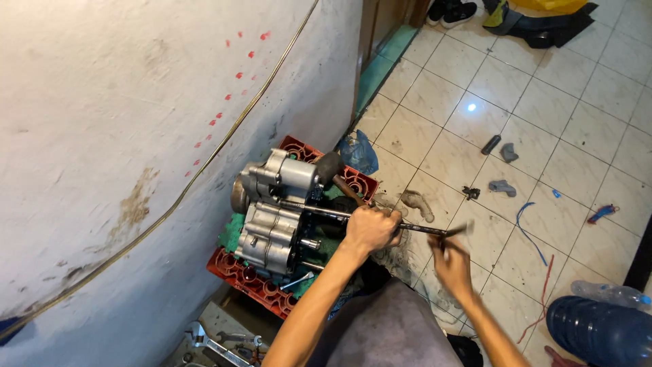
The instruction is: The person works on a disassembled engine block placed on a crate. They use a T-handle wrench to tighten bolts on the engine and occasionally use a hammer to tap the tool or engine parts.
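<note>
Your left hand (370, 230) was curled in a tight fist around a long dark metal bar (380, 223), knuckles up, forearm stretched forward from the lower middle of the view. Your right hand (451, 261) sat just beside it on the bar's outer end, fingers closed around it, though motion blur hid the exact grip. The bar ran across from the grey engine casing (275, 211), which rested on a green cloth (233, 233) atop a red plastic crate (248, 278) set close against the stained white wall (122, 149). A hammer (331, 171) leaned on the crate behind the casing, with a crumpled blue plastic bag (358, 152) near it. A thin cable (204, 166) ran slantwise across the wall beside scattered red spots. The floor (475, 88) was pale, grimy tile, strewn with small grey parts and bits of blue and red wire; a blue water jug (598, 329) lay at the lower right, and wrenches (214, 343) lay at the lower left.
</note>
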